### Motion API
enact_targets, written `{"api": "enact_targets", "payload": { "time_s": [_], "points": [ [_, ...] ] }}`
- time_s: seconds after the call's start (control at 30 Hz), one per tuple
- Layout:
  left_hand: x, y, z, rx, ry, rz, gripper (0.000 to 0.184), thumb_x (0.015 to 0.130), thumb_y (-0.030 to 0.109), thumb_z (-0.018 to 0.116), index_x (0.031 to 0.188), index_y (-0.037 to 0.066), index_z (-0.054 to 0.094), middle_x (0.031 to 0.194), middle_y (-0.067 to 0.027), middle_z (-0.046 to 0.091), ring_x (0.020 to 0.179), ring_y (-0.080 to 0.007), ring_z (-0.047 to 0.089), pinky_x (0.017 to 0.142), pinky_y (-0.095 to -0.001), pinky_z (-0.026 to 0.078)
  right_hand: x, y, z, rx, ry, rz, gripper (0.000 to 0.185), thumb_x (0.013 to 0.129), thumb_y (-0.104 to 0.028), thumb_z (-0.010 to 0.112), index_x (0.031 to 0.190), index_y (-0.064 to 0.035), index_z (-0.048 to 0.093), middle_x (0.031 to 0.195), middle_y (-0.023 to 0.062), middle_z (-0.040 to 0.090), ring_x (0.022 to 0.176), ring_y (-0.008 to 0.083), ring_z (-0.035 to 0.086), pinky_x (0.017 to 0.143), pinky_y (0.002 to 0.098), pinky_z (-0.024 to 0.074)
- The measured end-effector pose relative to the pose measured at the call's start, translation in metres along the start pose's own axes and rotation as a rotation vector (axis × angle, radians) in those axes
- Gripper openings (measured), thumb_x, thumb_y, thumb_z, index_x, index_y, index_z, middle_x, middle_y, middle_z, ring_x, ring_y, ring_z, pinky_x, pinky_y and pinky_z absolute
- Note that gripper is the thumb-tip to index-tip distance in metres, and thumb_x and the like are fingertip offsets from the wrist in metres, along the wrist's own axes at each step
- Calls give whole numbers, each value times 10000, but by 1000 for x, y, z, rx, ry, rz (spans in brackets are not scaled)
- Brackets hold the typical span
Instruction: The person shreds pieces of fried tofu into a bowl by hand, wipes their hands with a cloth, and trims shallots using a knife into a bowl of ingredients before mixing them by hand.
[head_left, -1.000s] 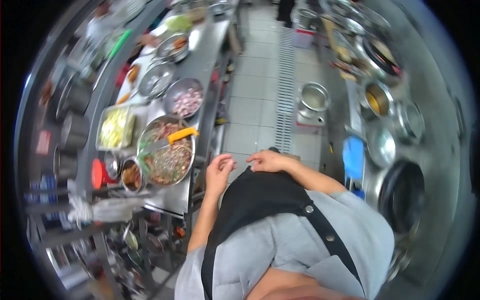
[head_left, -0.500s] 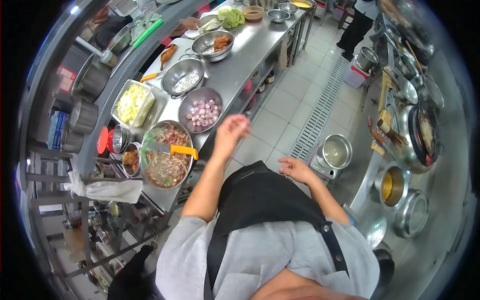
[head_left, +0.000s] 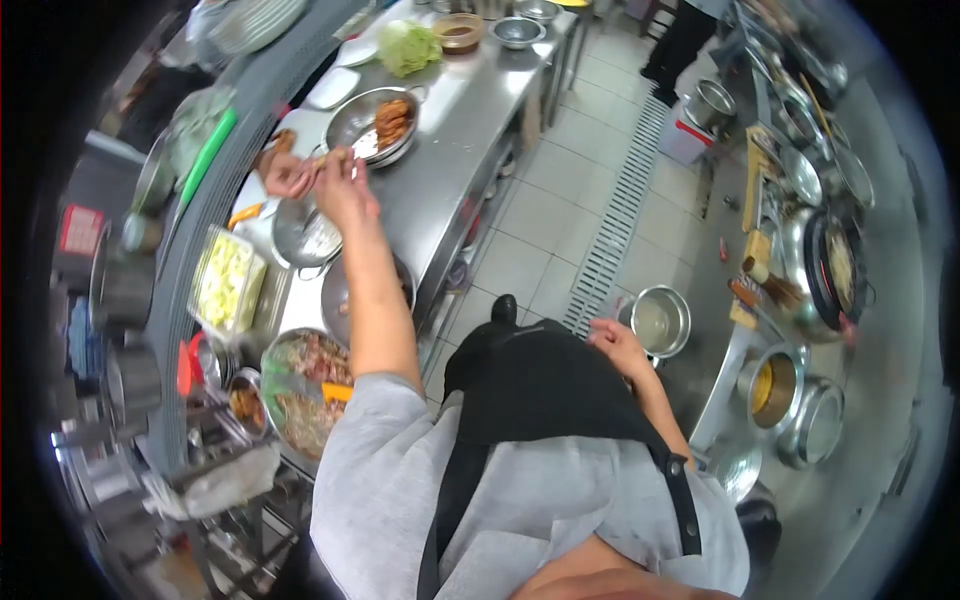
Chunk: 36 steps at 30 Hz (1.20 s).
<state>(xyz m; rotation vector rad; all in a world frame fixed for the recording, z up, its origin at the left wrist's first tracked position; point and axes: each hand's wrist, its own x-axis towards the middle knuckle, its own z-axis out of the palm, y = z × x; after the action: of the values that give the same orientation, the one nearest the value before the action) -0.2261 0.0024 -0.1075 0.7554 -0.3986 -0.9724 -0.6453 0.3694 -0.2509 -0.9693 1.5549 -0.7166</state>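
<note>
"Head view: specify the work area, largest item first."

"Steel counter [head_left: 455, 135] runs along the left side. A steel basin [head_left: 350, 122] stands on it, with browned pieces [head_left: 392, 124] grouped toward the basin's right side. A steel bowl [head_left: 300, 238] sits just beside the basin, nearer the wearer. A pot [head_left: 661, 320] stands low at the right."

"Specify the left hand: position and grip."

"The left arm is extended over the counter. The left hand [head_left: 345, 188] is at the lower-left rim of the basin, near the steel bowl. Its fingers are bent, tips drawn close. Whether they are clamped on a small item cannot be determined."

"Specify contact at the fingertips."

"A co-worker's hand [head_left: 287, 177], fingers bent, is located directly at the left hand's fingertips. Touching or slightly apart: cannot be determined."

"Specify the right hand."

"The right hand [head_left: 620, 350] is lowered, just beside the pot. Its fingers are loosely bent and partly apart; contact with the pot cannot be confirmed."
</note>
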Motion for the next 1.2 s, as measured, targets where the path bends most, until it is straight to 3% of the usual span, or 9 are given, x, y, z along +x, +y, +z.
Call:
{"api": "enact_targets", "payload": {
  "time_s": [0.1, 0.2, 0.33, 0.5, 0.57, 0.77, 0.93, 1.07, 1.2],
  "points": [
    [17, -33, -32, 108, -182, 91, 133, 1018, 162, 692, 1099, 71, 637, 1116, -95, 725, 991, -211, 678, 869, -393, 515, 20, -49, -5, 11, 24, -9, 428, 946, -196, 740, 1340, -50, 663, 983, 93, 773, 916, 159, 717, 848, 320, 564],
    [-59, -42, 38, 245, -185, -110, 110, 1019, 142, 685, 1072, 60, 633, 1039, -63, 710, 930, -152, 659, 790, -301, 510, 54, -81, -12, -135, 186, -187, 487, 937, -245, 750, 1376, -64, 643, 1022, 110, 771, 942, 197, 732, 878, 352, 576],
    [-130, -124, 55, 735, -924, -380, 154, 1003, 143, 711, 1101, 29, 681, 962, -43, 707, 813, -131, 646, 739, -281, 518, 72, -148, -30, 23, 332, -324, 566, 907, -283, 788, 1415, -95, 624, 1083, 77, 747, 924, 186, 701, 833, 361, 583],
    [-214, -173, 93, 983, -1573, -242, 234, 944, 117, 761, 1163, 37, 741, 960, -68, 733, 785, -163, 669, 725, -314, 546, 79, -145, -70, 191, 469, -425, 505, 884, -292, 817, 1315, -77, 666, 983, 49, 729, 840, 160, 677, 783, 351, 585],
    [-234, -173, 125, 1149, -1798, -118, 292, 917, 118, 784, 1197, 43, 746, 1016, -107, 743, 834, -212, 701, 755, -343, 569, 74, -127, -93, 16, 299, -251, 299, 931, -179, 783, 1192, -69, 688, 826, 26, 705, 724, 104, 669, 662, 280, 543],
    [-282, -212, 175, 1076, -1825, -230, 484, 895, 146, 813, 1340, 20, 669, 1191, -147, 725, 995, -257, 722, 841, -359, 590, 23, -61, -201, 466, 601, -194, 133, 931, -131, 779, 1014, -61, 702, 825, 19, 710, 717, 98, 689, 642, 267, 563],
    [-275, -263, 148, 1236, -1876, -411, 533, 906, 148, 812, 1387, 4, 631, 1288, -162, 709, 1043, -257, 724, 872, -363, 591, -54, 53, -379, 418, 1373, -215, 67, 942, -66, 714, 999, -52, 682, 818, 33, 717, 702, 120, 682, 645, 285, 545],
    [-277, -279, 123, 1309, -1795, -684, 478, 931, 146, 793, 1359, -10, 648, 1276, -171, 719, 1011, -241, 740, 858, -350, 595, -77, 75, -501, 232, 1654, -170, 135, 930, -114, 737, 1031, -35, 695, 787, 52, 732, 705, 128, 692, 679, 303, 550],
    [-287, -272, 140, 1379, -1753, -624, 457, 942, 138, 784, 1348, -24, 650, 1253, -180, 726, 987, -223, 745, 855, -337, 598, -59, 53, -637, 44, 1818, -95, 331, 877, -272, 816, 1092, -43, 710, 862, 89, 765, 811, 217, 734, 779, 359, 569]
  ]
}}
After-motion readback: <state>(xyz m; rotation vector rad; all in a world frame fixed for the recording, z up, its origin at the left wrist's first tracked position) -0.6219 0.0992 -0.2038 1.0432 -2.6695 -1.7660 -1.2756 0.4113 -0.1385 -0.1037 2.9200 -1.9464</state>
